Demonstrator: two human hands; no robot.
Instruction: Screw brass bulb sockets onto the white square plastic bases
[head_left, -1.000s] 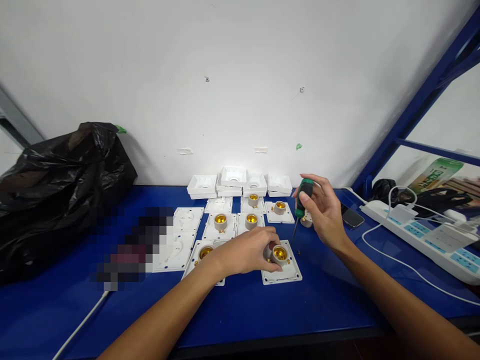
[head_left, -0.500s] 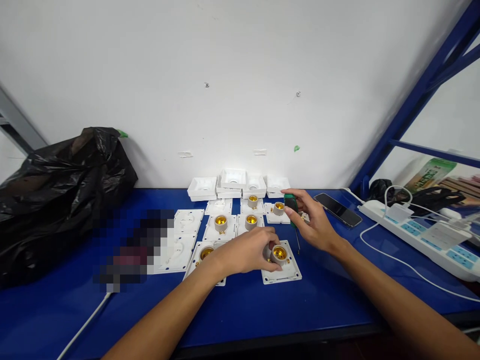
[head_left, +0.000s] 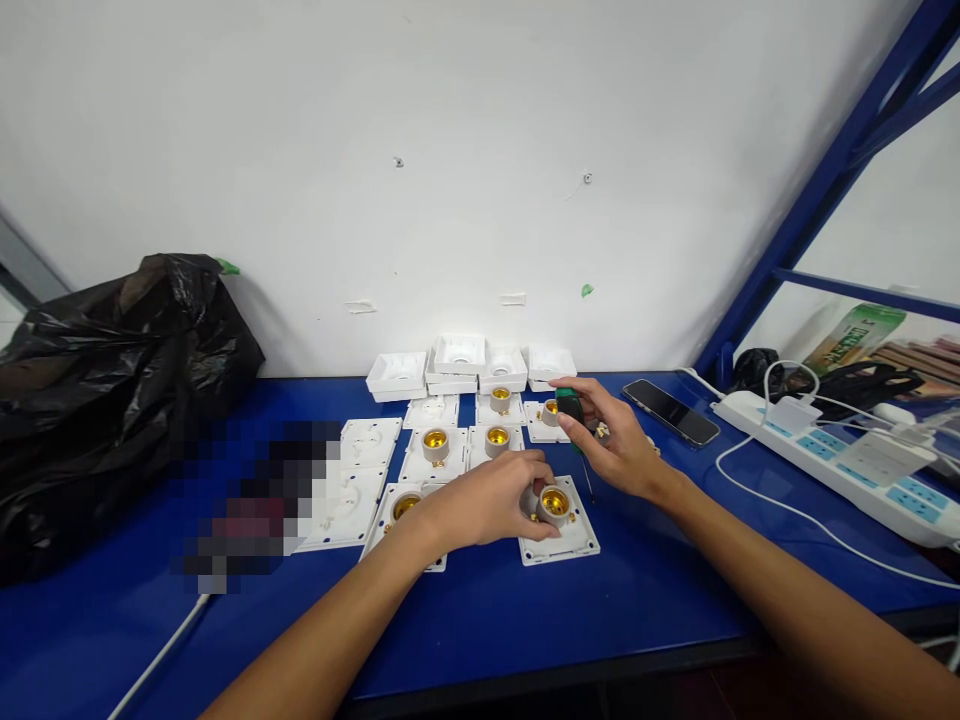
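My left hand (head_left: 501, 502) is closed around a lamp socket (head_left: 555, 503) with a brass-coloured threaded inside. That socket sits on a square white base plate (head_left: 564, 545) near the front of the table. In my right hand (head_left: 616, 440) is a screwdriver with a green and black handle (head_left: 570, 408), its thin shaft pointing down beside the plate's right side. Behind my left hand stand more plates with sockets, such as one socket (head_left: 436, 443) and another socket (head_left: 497, 440). My left forearm partly covers a plate with a socket (head_left: 406, 505).
White square covers (head_left: 397, 373) are stacked along the wall. Flat white plates (head_left: 369, 440) lie at the left beside a pixelated patch. A black plastic bag (head_left: 135, 400) fills the far left. To the right are a phone (head_left: 672, 411) and a power strip (head_left: 840, 460) with cables.
The view has shifted slightly. My left hand stays on the socket, and my right hand keeps the screwdriver in nearly the same place.
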